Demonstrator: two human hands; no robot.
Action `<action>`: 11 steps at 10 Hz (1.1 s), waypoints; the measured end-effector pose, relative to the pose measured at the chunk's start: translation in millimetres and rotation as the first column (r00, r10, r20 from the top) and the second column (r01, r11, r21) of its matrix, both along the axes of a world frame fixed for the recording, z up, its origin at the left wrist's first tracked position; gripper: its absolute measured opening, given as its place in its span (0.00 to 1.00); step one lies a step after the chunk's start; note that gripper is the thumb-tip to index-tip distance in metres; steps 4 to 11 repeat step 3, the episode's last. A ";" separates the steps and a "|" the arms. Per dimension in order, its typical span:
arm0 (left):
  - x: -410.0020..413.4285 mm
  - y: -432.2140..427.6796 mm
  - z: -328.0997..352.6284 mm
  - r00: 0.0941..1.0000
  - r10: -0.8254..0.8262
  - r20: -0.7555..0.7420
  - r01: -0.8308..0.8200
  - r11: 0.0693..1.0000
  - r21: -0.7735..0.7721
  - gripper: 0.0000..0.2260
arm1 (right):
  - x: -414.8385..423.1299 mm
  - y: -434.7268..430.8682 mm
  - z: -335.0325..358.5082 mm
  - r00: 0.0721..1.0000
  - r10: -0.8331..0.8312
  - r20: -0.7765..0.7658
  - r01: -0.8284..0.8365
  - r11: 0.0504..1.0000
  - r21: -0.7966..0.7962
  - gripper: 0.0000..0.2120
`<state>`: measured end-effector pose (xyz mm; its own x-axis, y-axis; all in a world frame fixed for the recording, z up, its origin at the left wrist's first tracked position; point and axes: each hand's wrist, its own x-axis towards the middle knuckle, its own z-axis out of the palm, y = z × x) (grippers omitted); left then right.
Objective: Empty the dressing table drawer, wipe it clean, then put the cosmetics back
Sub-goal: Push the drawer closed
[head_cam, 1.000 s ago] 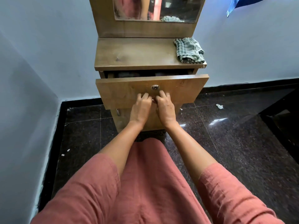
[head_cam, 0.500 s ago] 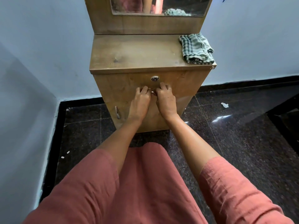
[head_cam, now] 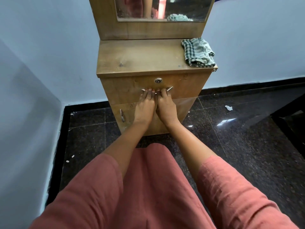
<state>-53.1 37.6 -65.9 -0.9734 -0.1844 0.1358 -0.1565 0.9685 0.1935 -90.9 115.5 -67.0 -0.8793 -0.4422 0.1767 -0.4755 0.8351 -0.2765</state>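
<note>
Here, pale blue walls (head_cam: 49, 47) meet a dark speckled stone floor (head_cam: 247, 154) along a black skirting. A person's rust-pink garment (head_cam: 148, 187) fills the lower foreground, with both bare forearms reaching forward from its sleeves. A narrow wooden desk (head_cam: 140, 58) stands in the corner, against the back wall. A mirror (head_cam: 181, 7) is set in its upright back panel. The lower cabinet door (head_cam: 183, 109) sits beneath the drawer and carries a small metal pull (head_cam: 122, 115) near its left edge.

The drawer (head_cam: 186, 86) lies directly under the desk top. It is pushed fully in, its front flush with the carcass, so its inside is hidden. A folded green-and-white checked cloth (head_cam: 198, 52) rests on the right rear of the desk top, close to the edge.

The left hand (head_cam: 144, 108) and right hand (head_cam: 166, 108) lie side by side against the drawer front, touching each other. The fingers of both are stretched upward and laid across the drawer's metal bar handle (head_cam: 170, 88), fingertips resting on it, not visibly wrapped round it. A round keyhole lock (head_cam: 158, 80) sits just above the fingertips. A scrap of white paper (head_cam: 228, 107) lies on the floor to the right of the desk.
</note>
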 end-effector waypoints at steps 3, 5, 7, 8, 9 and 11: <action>32.4 -11.3 30.4 1.000 0.007 -0.011 -0.007 0.996 -0.088 0.21 | 23.9 21.4 15.6 0.993 0.117 0.002 -0.117 0.990 0.078 0.22; 32.4 -11.3 30.4 1.000 0.007 -0.011 -0.007 0.996 -0.088 0.21 | 23.9 21.4 15.6 0.993 0.117 0.002 -0.117 0.990 0.078 0.22; 32.4 -11.3 30.4 1.000 0.007 -0.011 -0.007 0.996 -0.088 0.21 | 23.9 21.4 15.6 0.993 0.117 0.002 -0.117 0.990 0.078 0.22; 32.4 -11.3 30.4 1.000 0.007 -0.011 -0.007 0.996 -0.088 0.21 | 23.9 21.4 15.6 0.993 0.117 0.002 -0.117 0.990 0.078 0.22; 32.4 -11.3 30.4 1.000 0.007 -0.011 -0.007 0.996 -0.088 0.21 | 23.9 21.4 15.6 0.993 0.117 0.002 -0.117 0.990 0.078 0.22; 32.4 -11.3 30.4 1.000 0.007 -0.011 -0.007 0.996 -0.088 0.21 | 23.9 21.4 15.6 0.993 0.117 0.002 -0.117 0.990 0.078 0.22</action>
